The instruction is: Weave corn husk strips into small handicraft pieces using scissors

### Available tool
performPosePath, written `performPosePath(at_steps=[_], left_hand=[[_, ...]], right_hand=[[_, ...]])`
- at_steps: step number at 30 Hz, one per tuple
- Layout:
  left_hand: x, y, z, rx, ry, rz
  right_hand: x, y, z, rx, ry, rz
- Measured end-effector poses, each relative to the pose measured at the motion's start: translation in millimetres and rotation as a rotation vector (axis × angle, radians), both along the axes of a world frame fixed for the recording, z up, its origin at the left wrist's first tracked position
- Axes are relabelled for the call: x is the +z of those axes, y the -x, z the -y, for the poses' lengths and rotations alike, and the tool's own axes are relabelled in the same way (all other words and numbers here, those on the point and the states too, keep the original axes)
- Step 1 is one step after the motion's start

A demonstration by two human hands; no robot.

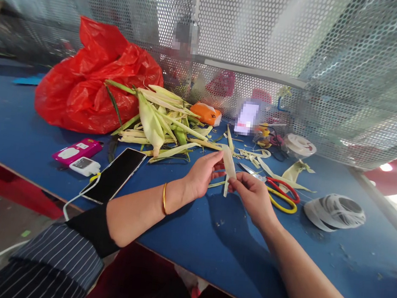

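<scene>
Pinching the lower part of the pale husk strip (230,163) between thumb and fingers, your right hand (254,195) sits just to the strip's right, with the red-and-yellow-handled scissors (269,179) lying on the blue table (189,246) right beside it. Your left hand (202,175) curls at the strip's other edge, thumb and fingertips close against its upper part, though I cannot tell whether they grip it. Between your two hands the strip stands nearly upright above the tabletop, with the heap of green-and-cream husks (151,128) beyond your left hand.
</scene>
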State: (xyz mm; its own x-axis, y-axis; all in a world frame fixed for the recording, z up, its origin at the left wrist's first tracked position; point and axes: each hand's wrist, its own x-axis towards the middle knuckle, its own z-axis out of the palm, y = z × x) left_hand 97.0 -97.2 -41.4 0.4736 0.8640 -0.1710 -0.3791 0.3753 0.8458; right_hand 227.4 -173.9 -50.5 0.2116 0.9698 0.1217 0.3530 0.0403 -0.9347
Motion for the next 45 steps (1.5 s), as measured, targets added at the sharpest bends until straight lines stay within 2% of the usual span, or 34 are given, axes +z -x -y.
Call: performPosePath(at_steps=[2,4,5,7,8,9,10,12,14,16,18,20,23,25,29,36,39,41,42,44,45], left_hand=[[-0.7,1,-2,0.236,-0.128,-0.228],[1.1,3,-6,0.445,-0.399,-0.425],[3.1,5,-9,0.412,-0.616,-0.482],[8.3,9,-17,0.127,-1.071,-0.518],[10.9,11,-20,-0.038,-1.225,-0.519],[12.9,13,-23,-0.191,-1.311,-0.542],[14.2,14,-26,-0.282,-1.342,-0.588],[14.3,16,-28,-0.384,-1.315,-0.669],[12.4,16,-26,-0.397,-1.204,-0.695],[10.2,15,-22,-0.390,-1.030,-0.649],[8.8,13,-18,-0.374,-0.817,-0.574],[8.2,11,-15,-0.350,-0.647,-0.523],[7.1,9,-15,-0.265,-0.521,-0.492],[6.1,9,-17,-0.208,-0.475,-0.466],[5.8,10,-19,-0.175,-0.376,-0.402],[7.1,12,-21,-0.176,-0.259,-0.335],[8.1,12,-20,-0.174,-0.282,-0.331],[9.4,12,-18,-0.180,-0.310,-0.345],[10.1,12,-16,-0.193,-0.328,-0.354],[11.1,11,-12,-0.237,-0.365,-0.362],[11.2,11,-10,-0.264,-0.380,-0.365]], right_hand=[[3.2,-7,0,-0.016,0.014,0.066],[6.7,-13,0,0.019,0.035,0.172],[8.7,-16,0,0.058,0.048,0.223],[13.5,-22,2,0.160,0.069,0.298],[16.2,-24,4,0.204,0.077,0.322],[19.1,-25,5,0.231,0.083,0.338],[22.1,-26,6,0.241,0.088,0.350],[27.7,-28,8,0.224,0.091,0.371],[32.4,-30,7,0.169,0.077,0.377],[35.2,-36,5,0.084,0.036,0.377],[35.2,-47,5,-0.028,0.034,0.468],[31.5,-62,6,-0.130,0.145,0.729],[20.2,-86,10,-0.189,0.431,1.204],[11.8,-96,11,-0.179,0.526,1.321],[2.3,-101,5,-0.157,0.545,1.364],[-0.1,-120,1,-0.103,0.562,1.294],[4.2,-116,0,-0.165,0.439,1.221],[8.3,-100,-2,-0.174,0.216,0.997],[10.2,-90,-4,-0.153,0.075,0.802],[13.0,-68,-5,-0.033,-0.131,0.410],[13.9,-57,-5,-0.002,-0.186,0.303]])
